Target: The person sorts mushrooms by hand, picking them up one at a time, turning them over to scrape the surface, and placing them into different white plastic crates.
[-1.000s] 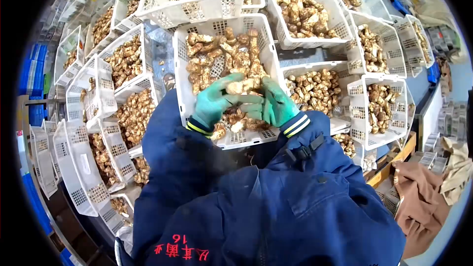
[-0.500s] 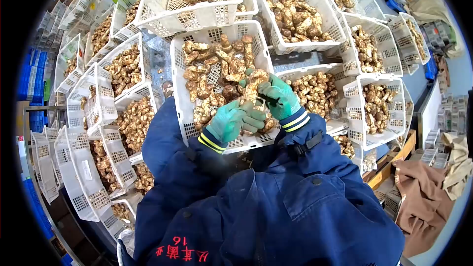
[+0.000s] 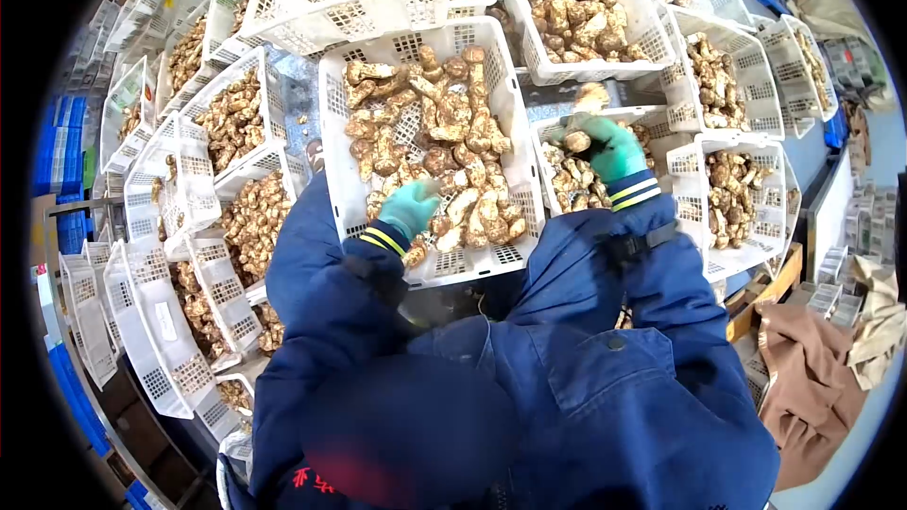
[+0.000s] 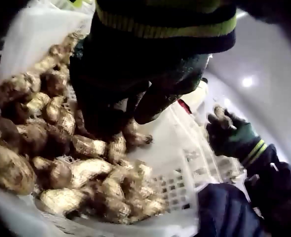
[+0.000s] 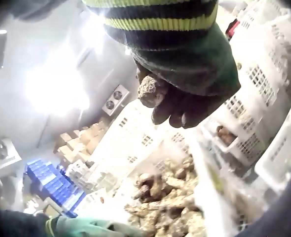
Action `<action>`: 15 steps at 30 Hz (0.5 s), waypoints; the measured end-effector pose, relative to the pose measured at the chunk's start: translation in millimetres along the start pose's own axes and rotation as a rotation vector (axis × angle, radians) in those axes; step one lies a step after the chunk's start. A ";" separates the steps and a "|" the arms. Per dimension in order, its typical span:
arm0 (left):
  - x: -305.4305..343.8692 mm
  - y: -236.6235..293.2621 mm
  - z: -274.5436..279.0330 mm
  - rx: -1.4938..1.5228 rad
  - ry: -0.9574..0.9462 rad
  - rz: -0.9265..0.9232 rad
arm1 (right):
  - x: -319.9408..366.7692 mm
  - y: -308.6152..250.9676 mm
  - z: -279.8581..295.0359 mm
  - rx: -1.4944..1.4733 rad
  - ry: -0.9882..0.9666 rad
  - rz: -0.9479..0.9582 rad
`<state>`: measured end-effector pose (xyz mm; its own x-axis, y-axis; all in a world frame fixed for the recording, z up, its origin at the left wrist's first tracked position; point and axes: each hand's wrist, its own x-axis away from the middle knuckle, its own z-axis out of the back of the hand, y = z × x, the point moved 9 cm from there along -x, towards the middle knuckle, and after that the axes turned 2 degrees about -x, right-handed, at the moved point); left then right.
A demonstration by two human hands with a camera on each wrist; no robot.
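My right hand (image 3: 616, 149), in a green glove, holds a brown and cream matsutake mushroom (image 3: 576, 142) above the smaller white basket (image 3: 652, 116) of mushrooms on the right. In the right wrist view one rounded end of that mushroom (image 5: 152, 91) sticks out beside the curled fingers. The left hand (image 3: 410, 208), gloved alike, is at the near left of the large white basket (image 3: 333, 146) in front of me. Its extended fingers reach over the loose mushrooms (image 3: 463, 208) there. In the left wrist view that hand is dark, its fingertips close among the mushrooms (image 4: 88, 173).
More white slotted baskets surround me, many with mushrooms: a raised one (image 3: 354, 19) behind, a full one (image 3: 652, 52) at back right, others (image 3: 175, 326) stacked on the left. A brown cloth (image 3: 812, 368) hangs at the right near a wooden edge (image 3: 765, 293).
Both hands held a mushroom together over the middle basket. My right hand has since carried a mushroom right, over the neighbouring basket; the left has moved away from it, back to the near-left mushrooms.
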<state>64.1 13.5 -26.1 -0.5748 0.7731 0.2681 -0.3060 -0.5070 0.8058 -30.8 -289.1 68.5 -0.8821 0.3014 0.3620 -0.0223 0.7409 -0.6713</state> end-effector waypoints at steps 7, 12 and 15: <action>-56.4 27.3 56.1 -0.312 0.353 -0.027 | 33.3 -70.2 -7.0 1.280 -0.270 0.651; -87.1 23.8 26.9 -0.656 0.175 -0.052 | 35.5 -66.1 -13.3 1.490 -0.260 0.744; -95.0 5.3 10.4 -0.647 0.004 0.121 | 9.3 -29.7 80.7 0.420 0.027 -0.001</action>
<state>124.9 -58.7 -41.8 -0.6362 0.6956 0.3338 -0.6331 -0.7179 0.2896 -76.3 -356.7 39.6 -0.8694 0.3204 0.3762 -0.2184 0.4339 -0.8741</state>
